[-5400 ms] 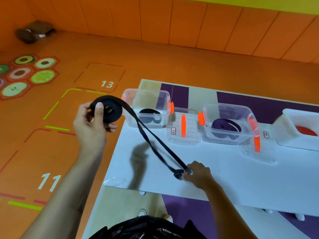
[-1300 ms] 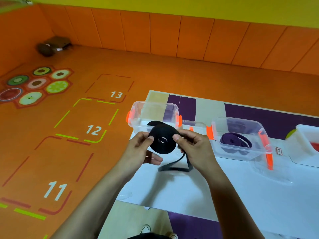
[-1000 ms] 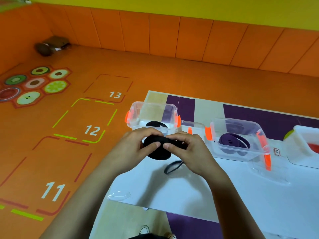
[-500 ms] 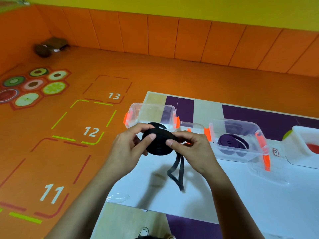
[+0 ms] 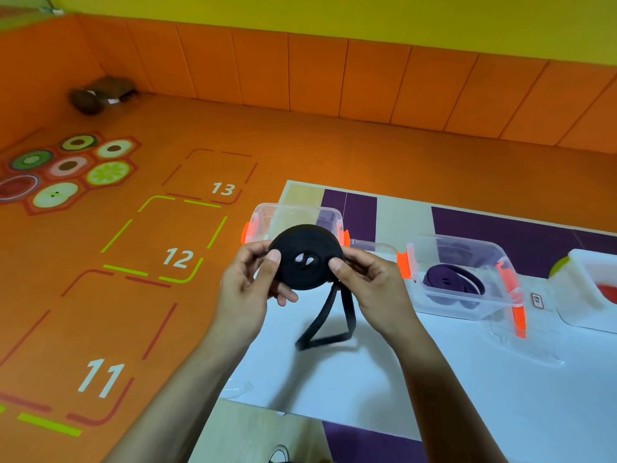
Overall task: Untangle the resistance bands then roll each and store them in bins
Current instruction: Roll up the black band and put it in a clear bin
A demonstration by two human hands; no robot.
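Roll: black band (image 5: 305,259), coiled, upright, just in front of the left bin (image 5: 283,215); loose tail hangs below.
Left hand (image 5: 247,289): your thumb and fingers pinch its left edge.
Right hand (image 5: 370,285): your thumb and fingers pinch its right edge.

Number 13 (image 5: 223,188), white, on orange floor (image 5: 334,152), inside red dashed box.
Number 12 (image 5: 178,258), white, on floor, inside green dashed box, next box nearer.
Number 11 (image 5: 101,379), white, on floor, inside red dashed box, nearest.
Small sticker (image 5: 536,301) with red edge on clear lid (image 5: 534,345) just beside clear bin (image 5: 444,304): marks too small to read.
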